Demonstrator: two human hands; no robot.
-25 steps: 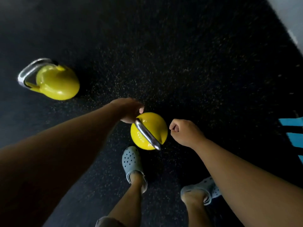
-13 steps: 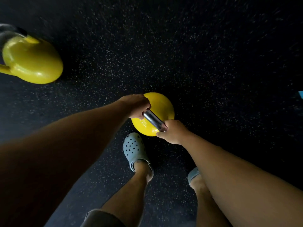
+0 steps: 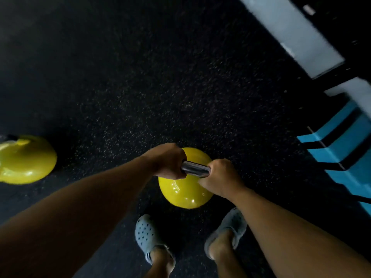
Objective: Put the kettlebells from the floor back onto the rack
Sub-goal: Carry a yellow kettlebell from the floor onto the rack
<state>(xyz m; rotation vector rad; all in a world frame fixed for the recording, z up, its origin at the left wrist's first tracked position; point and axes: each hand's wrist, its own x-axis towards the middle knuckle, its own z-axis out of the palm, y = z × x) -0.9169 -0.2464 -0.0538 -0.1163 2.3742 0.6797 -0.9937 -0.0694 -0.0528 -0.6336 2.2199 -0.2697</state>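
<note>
A yellow kettlebell with a shiny steel handle hangs in front of my feet, over the black speckled floor. My left hand is wrapped around the left end of the handle and my right hand around the right end. Whether the bell still touches the floor I cannot tell. A second yellow kettlebell lies on the floor at the far left, partly cut off by the frame edge. The rack is not in view.
My two feet in grey clogs stand just behind the held kettlebell. Blue steps with black stripes sit at the right. A pale grey slab runs along the upper right. Black rubber floor stretches ahead.
My right hand moved onto the handle and closed, so both hands now grip it. The view has swung right, bringing the blue steps and grey slab into sight.
</note>
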